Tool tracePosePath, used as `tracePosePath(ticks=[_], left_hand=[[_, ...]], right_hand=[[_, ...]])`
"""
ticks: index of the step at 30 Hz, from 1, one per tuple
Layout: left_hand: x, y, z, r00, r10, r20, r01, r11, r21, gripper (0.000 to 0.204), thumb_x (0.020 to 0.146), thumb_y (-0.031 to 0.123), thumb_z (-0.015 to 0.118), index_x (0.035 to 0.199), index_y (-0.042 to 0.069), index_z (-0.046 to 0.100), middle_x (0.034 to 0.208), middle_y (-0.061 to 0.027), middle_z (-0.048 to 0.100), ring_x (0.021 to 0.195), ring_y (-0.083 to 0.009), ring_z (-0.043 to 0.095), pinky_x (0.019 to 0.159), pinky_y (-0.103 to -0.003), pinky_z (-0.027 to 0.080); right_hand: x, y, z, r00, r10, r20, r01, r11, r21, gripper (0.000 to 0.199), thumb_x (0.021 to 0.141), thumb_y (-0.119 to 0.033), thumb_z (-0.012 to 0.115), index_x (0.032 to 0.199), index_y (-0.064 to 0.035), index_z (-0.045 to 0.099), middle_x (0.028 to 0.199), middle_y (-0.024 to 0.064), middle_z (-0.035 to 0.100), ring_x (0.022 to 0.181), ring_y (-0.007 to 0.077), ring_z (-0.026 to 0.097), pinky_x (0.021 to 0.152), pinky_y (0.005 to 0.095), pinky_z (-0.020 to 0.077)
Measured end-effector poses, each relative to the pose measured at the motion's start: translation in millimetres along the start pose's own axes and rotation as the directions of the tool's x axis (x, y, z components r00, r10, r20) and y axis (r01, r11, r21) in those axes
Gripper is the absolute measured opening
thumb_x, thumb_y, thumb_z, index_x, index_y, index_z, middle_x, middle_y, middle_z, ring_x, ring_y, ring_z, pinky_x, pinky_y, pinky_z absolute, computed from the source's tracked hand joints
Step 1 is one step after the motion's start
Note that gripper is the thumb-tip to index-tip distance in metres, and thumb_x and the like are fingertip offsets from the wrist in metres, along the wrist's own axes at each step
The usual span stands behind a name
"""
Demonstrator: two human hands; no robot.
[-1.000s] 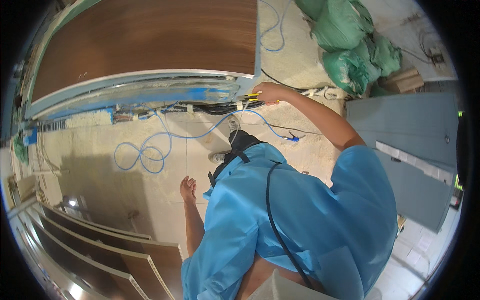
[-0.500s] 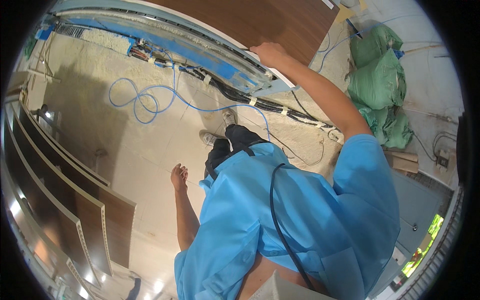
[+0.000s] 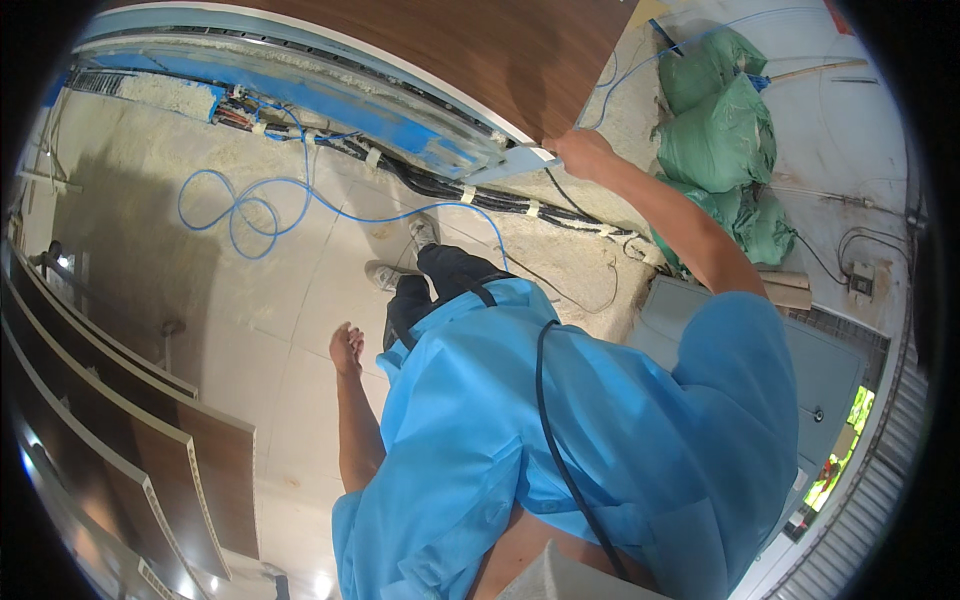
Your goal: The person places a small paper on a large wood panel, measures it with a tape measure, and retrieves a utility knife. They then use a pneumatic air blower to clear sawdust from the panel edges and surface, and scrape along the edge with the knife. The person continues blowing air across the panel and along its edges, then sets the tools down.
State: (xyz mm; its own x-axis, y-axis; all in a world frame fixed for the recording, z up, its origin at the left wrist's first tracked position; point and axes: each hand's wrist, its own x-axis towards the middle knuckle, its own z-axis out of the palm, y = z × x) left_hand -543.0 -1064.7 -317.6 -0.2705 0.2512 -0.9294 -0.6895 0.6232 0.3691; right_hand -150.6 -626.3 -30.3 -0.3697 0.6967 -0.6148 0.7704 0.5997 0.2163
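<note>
Now right hand (image 3: pixel 583 153) grips panel (image 3: pixel 470 60) corner; left hand (image 3: pixel 346 349) hangs open, empty, cable (image 3: pixel 250 205) on floor beyond it.

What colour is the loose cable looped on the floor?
Blue: the looped cable lies on the pale floor, seen in the head view.

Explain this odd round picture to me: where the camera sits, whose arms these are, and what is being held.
The camera sits on a person's head and looks down, so its fisheye lens bends straight edges. The arms in blue sleeves are that person's own. The right hand reaches forward and grips the corner of a large brown panel. The left hand hangs free, holding nothing. Below are the person's shoes on a pale floor, with a looped blue cable, a bundle of black cables and green sacks.
</note>
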Motion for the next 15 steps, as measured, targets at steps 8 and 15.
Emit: tracePosePath(ticks=[8, 15], left_hand=[[10.5, 83.1, 23.3, 0.937, 0.321, 0.141, -0.319, 0.947, -0.032, 0.036, 0.098, 0.024, 0.055, 0.13, 0.008, 0.06, 0.101, -0.0075, 0.067, 0.087, -0.0175, 0.065, 0.077, -0.027, 0.052], [-5.9, 98.8, 29.5, 0.955, 0.276, 0.109, -0.272, 0.961, -0.049, 0.029, 0.1, 0.028, 0.052, 0.119, 0.009, 0.063, 0.089, -0.0024, 0.068, 0.079, -0.0125, 0.065, 0.073, -0.027, 0.05]], right_hand=[[-55.5, 24.2, 20.0, 0.981, -0.04, 0.189, 0.048, 0.998, -0.041, 0.025, 0.086, -0.018, 0.062, 0.108, -0.0075, 0.071, 0.096, 0.0169, 0.073, 0.088, 0.0357, 0.07, 0.079, 0.0469, 0.0561], [19.9, -41.7, -45.2, 0.963, 0.112, -0.245, 0.015, 0.886, 0.463, 0.037, 0.098, -0.039, 0.057, 0.103, -0.0037, 0.063, 0.096, 0.0248, 0.069, 0.089, 0.043, 0.067, 0.076, 0.0545, 0.0498]])
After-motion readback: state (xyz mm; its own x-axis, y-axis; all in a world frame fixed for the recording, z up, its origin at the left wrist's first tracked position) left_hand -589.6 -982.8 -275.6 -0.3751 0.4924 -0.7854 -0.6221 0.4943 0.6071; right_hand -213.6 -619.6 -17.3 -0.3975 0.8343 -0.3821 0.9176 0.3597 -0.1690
